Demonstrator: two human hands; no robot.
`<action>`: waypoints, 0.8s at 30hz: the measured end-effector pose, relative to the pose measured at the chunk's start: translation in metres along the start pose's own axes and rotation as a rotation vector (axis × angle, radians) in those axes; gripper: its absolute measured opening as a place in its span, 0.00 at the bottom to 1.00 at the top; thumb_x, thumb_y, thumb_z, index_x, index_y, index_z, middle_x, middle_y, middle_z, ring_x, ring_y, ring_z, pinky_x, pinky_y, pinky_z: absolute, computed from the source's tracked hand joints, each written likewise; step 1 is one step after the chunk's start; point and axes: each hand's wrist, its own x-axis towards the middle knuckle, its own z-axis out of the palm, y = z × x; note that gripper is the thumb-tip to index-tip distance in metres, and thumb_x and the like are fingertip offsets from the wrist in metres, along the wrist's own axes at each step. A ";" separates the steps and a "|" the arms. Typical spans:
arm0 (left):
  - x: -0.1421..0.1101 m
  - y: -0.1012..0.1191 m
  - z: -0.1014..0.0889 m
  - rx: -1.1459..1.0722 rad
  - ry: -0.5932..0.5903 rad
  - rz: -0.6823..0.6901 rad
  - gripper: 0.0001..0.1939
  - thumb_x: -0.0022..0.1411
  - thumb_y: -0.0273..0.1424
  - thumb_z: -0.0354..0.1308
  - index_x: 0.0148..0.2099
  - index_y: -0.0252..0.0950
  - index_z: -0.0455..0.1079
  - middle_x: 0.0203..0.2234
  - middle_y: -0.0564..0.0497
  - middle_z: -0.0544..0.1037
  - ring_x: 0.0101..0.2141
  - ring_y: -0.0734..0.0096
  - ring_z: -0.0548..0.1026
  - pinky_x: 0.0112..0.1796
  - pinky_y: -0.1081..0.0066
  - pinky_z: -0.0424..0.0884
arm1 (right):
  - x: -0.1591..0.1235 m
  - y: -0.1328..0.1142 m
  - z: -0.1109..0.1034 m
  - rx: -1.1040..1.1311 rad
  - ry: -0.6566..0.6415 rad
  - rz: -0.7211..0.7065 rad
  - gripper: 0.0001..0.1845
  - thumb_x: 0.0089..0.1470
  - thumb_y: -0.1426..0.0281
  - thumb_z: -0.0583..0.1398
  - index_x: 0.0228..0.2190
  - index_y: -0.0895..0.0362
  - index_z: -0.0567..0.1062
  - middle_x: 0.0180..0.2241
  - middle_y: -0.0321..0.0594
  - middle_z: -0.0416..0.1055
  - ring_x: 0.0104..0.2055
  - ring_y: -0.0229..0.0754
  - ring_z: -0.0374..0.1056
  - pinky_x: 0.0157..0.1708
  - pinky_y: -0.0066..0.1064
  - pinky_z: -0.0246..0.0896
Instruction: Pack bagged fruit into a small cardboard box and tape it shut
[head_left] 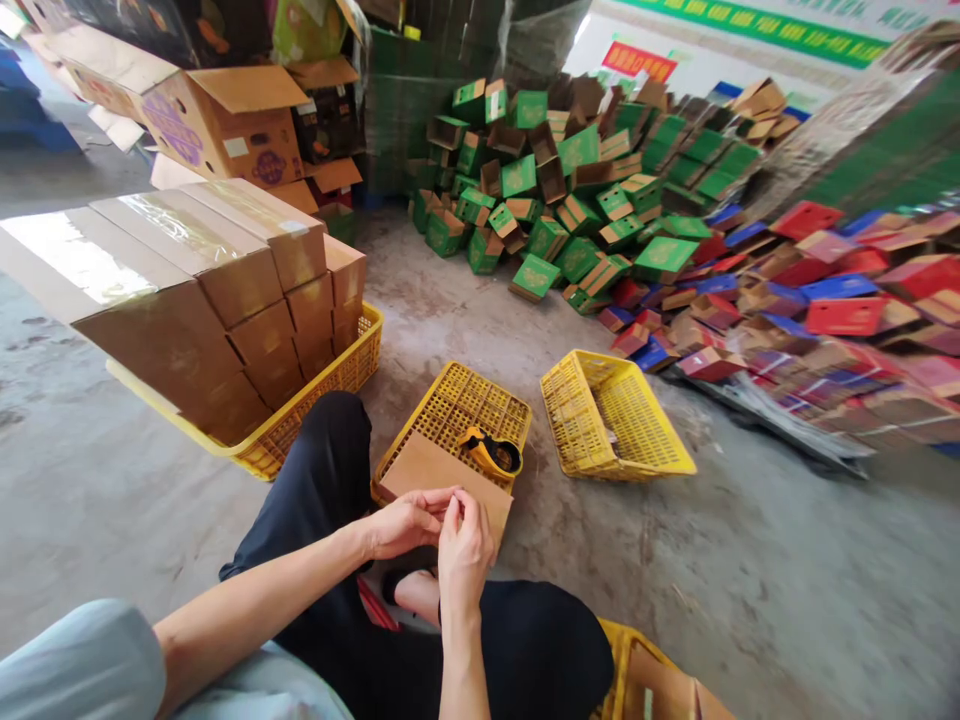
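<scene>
My left hand (pixel 405 523) and my right hand (pixel 465 545) meet above a flat brown cardboard piece (pixel 450 480), which may be the top of a box. Both hands are closed in a pinch with fingertips together; whatever lies between them is too small to make out. Beneath the cardboard is a yellow plastic crate (pixel 431 405), its gridded face upward. On that crate, just beyond the cardboard, rests a yellow and black tape dispenser (pixel 491 452).
At left, a yellow crate (pixel 367 345) holds stacked brown boxes (pixel 247 290). Another yellow crate (pixel 570 420) stands tilted at right. Green boxes (pixel 532 275) and red and blue boxes (pixel 847 315) lie heaped behind. A yellow crate (pixel 619 665) with cardboard sits beside my right knee.
</scene>
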 end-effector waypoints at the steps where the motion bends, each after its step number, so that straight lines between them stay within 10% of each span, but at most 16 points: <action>1: 0.000 -0.001 0.000 0.011 -0.004 0.013 0.36 0.49 0.19 0.66 0.62 0.38 0.74 0.56 0.42 0.78 0.57 0.55 0.75 0.53 0.65 0.68 | 0.000 0.000 -0.001 -0.015 -0.007 -0.020 0.21 0.73 0.62 0.48 0.44 0.58 0.77 0.38 0.48 0.79 0.41 0.45 0.77 0.42 0.33 0.69; 12: -0.014 0.018 0.020 0.479 -0.064 0.123 0.38 0.51 0.19 0.58 0.67 0.38 0.68 0.59 0.48 0.75 0.61 0.55 0.69 0.62 0.59 0.59 | 0.004 -0.005 -0.013 -0.194 -0.073 -0.173 0.16 0.72 0.69 0.48 0.42 0.57 0.75 0.35 0.43 0.79 0.34 0.42 0.77 0.36 0.31 0.66; 24: -0.016 0.029 0.016 0.464 -0.193 0.055 0.36 0.51 0.20 0.58 0.64 0.36 0.71 0.57 0.46 0.77 0.61 0.51 0.70 0.63 0.56 0.59 | 0.012 -0.002 -0.037 -0.112 -0.162 -0.194 0.10 0.69 0.68 0.52 0.38 0.54 0.73 0.33 0.38 0.75 0.36 0.41 0.75 0.38 0.31 0.65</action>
